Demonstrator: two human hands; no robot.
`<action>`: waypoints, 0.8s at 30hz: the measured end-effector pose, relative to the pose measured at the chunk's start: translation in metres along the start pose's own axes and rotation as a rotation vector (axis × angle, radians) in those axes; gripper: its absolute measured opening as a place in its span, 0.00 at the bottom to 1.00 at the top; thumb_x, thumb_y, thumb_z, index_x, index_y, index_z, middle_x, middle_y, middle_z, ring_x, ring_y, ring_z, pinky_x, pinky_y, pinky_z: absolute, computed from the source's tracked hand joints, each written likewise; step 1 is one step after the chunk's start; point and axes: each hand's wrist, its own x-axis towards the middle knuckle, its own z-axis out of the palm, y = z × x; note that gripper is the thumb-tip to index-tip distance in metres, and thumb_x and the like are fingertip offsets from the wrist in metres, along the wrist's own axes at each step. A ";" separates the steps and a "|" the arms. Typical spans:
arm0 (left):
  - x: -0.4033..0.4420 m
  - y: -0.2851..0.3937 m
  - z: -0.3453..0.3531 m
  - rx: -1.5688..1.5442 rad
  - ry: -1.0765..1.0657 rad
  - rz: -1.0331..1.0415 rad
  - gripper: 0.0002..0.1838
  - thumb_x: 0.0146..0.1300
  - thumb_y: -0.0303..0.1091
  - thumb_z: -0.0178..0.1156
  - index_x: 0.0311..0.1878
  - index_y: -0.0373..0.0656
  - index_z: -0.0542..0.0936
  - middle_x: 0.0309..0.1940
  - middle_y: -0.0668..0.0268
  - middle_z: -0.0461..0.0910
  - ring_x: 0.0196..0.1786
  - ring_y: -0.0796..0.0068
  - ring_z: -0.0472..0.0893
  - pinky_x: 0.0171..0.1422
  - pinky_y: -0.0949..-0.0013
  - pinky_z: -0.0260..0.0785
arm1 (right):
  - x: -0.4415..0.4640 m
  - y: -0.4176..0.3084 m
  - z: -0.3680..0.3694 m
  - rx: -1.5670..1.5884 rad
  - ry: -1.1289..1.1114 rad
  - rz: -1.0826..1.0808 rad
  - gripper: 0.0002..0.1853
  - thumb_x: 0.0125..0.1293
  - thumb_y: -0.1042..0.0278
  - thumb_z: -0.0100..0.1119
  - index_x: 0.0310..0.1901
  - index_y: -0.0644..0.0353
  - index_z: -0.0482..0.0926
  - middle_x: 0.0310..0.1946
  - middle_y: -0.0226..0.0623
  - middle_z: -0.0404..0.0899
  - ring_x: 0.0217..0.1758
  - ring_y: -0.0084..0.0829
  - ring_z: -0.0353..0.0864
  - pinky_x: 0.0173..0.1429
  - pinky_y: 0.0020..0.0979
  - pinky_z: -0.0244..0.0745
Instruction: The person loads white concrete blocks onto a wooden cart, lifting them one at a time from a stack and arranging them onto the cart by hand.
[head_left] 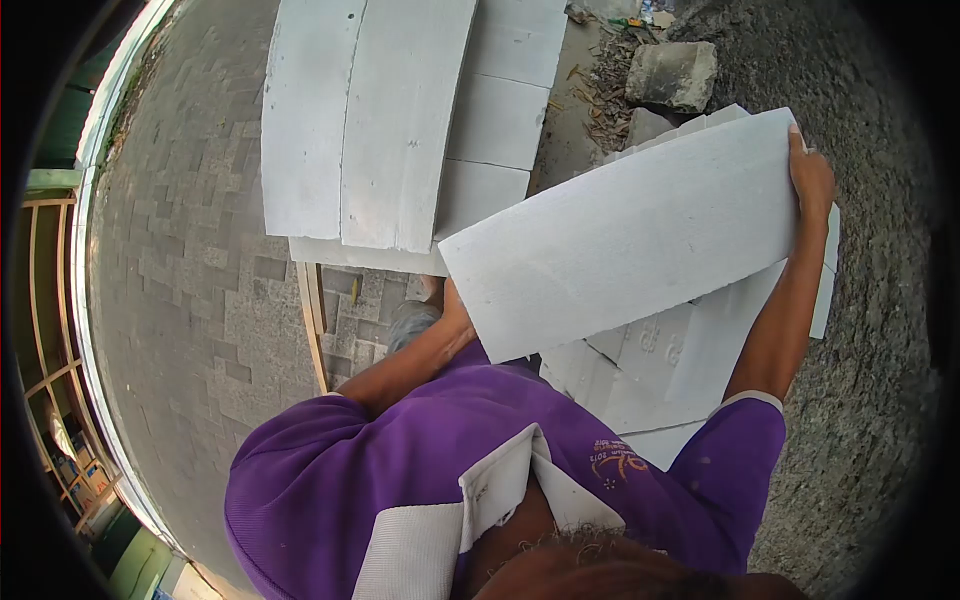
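A long white lightweight concrete block is held up in front of my chest, slanting up to the right. My left hand grips its lower left end, with the fingers mostly hidden behind the block. At the opposite end my right hand is closed around the edge, thumb along the near face. Beneath the held block lies a stack of similar white blocks, partly covered by it. Another stack of white blocks stands just to the left, close to the held block's left corner.
Grey paving bricks cover the ground on the left. Rough dark ground runs along the right. A broken concrete lump lies at the back among dry leaves. Thin wooden strips extend below the left stack.
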 end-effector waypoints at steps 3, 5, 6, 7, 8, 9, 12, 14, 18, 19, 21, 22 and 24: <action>-0.005 0.005 -0.015 -0.065 0.039 -0.037 0.32 0.74 0.57 0.39 0.69 0.44 0.70 0.60 0.56 0.78 0.59 0.51 0.81 0.60 0.44 0.77 | 0.001 -0.086 -0.005 -0.051 -0.034 -0.068 0.48 0.69 0.25 0.35 0.62 0.70 0.77 0.60 0.61 0.77 0.67 0.56 0.74 0.72 0.50 0.65; -0.011 0.011 -0.010 -0.250 0.051 -0.143 0.35 0.73 0.62 0.37 0.71 0.48 0.69 0.64 0.58 0.77 0.61 0.49 0.80 0.61 0.41 0.75 | 0.011 -0.135 0.003 -0.023 -0.033 -0.154 0.47 0.69 0.26 0.36 0.62 0.68 0.77 0.61 0.61 0.76 0.67 0.56 0.74 0.71 0.50 0.65; -0.012 0.011 -0.013 -0.256 0.048 -0.140 0.35 0.73 0.62 0.37 0.71 0.48 0.69 0.64 0.58 0.77 0.61 0.49 0.80 0.61 0.41 0.75 | 0.015 -0.158 0.009 -0.013 -0.022 -0.200 0.46 0.69 0.26 0.37 0.62 0.68 0.77 0.60 0.62 0.76 0.67 0.57 0.74 0.71 0.50 0.65; -0.012 0.009 -0.015 -0.258 0.066 -0.184 0.37 0.71 0.65 0.36 0.71 0.50 0.69 0.66 0.59 0.75 0.63 0.50 0.78 0.63 0.40 0.73 | 0.019 -0.180 0.015 -0.004 -0.008 -0.247 0.45 0.70 0.27 0.37 0.61 0.67 0.78 0.60 0.62 0.76 0.66 0.58 0.74 0.71 0.50 0.65; -0.011 0.008 -0.018 -0.260 0.080 -0.228 0.39 0.69 0.68 0.34 0.72 0.52 0.69 0.67 0.61 0.74 0.65 0.51 0.76 0.65 0.39 0.71 | 0.023 -0.201 0.021 -0.007 -0.001 -0.257 0.45 0.70 0.27 0.37 0.61 0.67 0.78 0.60 0.62 0.76 0.66 0.58 0.74 0.71 0.50 0.65; -0.009 0.004 -0.024 -0.273 0.076 -0.224 0.39 0.69 0.68 0.34 0.72 0.52 0.69 0.67 0.61 0.74 0.65 0.51 0.76 0.65 0.39 0.71 | 0.026 -0.221 0.029 0.004 0.005 -0.327 0.42 0.71 0.30 0.36 0.59 0.66 0.79 0.59 0.61 0.78 0.65 0.58 0.76 0.69 0.51 0.67; 0.010 -0.003 -0.054 -0.438 -0.009 -0.268 0.40 0.70 0.68 0.34 0.74 0.52 0.67 0.70 0.59 0.70 0.69 0.49 0.73 0.67 0.38 0.68 | 0.026 -0.268 0.051 0.044 0.031 -0.449 0.40 0.73 0.33 0.35 0.56 0.66 0.81 0.57 0.60 0.79 0.63 0.58 0.77 0.67 0.52 0.69; 0.021 -0.007 -0.066 -0.461 0.092 -0.335 0.41 0.69 0.69 0.34 0.74 0.51 0.66 0.72 0.58 0.69 0.70 0.48 0.71 0.69 0.36 0.66 | 0.027 -0.293 0.064 0.074 0.009 -0.508 0.39 0.74 0.35 0.34 0.55 0.67 0.82 0.55 0.61 0.80 0.62 0.59 0.77 0.67 0.52 0.69; 0.038 -0.016 -0.071 -0.526 0.119 -0.368 0.38 0.71 0.66 0.34 0.76 0.52 0.63 0.74 0.57 0.66 0.73 0.47 0.67 0.72 0.33 0.61 | 0.036 -0.332 0.088 0.051 -0.101 -0.659 0.40 0.75 0.35 0.35 0.59 0.70 0.78 0.59 0.63 0.76 0.63 0.60 0.76 0.68 0.53 0.67; 0.045 -0.021 -0.075 -0.531 0.117 -0.399 0.39 0.71 0.66 0.34 0.76 0.52 0.63 0.74 0.56 0.65 0.72 0.45 0.67 0.71 0.30 0.60 | 0.036 -0.340 0.095 0.045 -0.106 -0.663 0.40 0.75 0.35 0.35 0.59 0.70 0.78 0.59 0.63 0.76 0.63 0.60 0.76 0.68 0.53 0.67; 0.058 -0.026 -0.086 -0.535 0.123 -0.430 0.39 0.71 0.66 0.34 0.76 0.52 0.62 0.74 0.55 0.65 0.72 0.44 0.67 0.70 0.27 0.59 | 0.035 -0.355 0.109 0.063 0.018 -0.713 0.38 0.76 0.38 0.32 0.56 0.68 0.81 0.54 0.62 0.80 0.60 0.59 0.78 0.67 0.52 0.68; 0.064 -0.028 -0.092 -0.484 0.087 -0.422 0.39 0.70 0.66 0.34 0.76 0.51 0.62 0.74 0.55 0.64 0.72 0.41 0.66 0.68 0.25 0.58 | 0.040 -0.362 0.112 0.033 -0.030 -0.733 0.37 0.77 0.39 0.32 0.56 0.67 0.81 0.55 0.62 0.80 0.60 0.59 0.78 0.67 0.53 0.68; 0.075 -0.028 -0.093 -0.434 0.054 -0.418 0.40 0.70 0.67 0.34 0.76 0.50 0.61 0.74 0.54 0.63 0.72 0.38 0.65 0.67 0.22 0.58 | 0.041 -0.372 0.117 0.042 -0.029 -0.749 0.38 0.76 0.37 0.32 0.57 0.68 0.80 0.54 0.61 0.80 0.61 0.59 0.78 0.67 0.53 0.68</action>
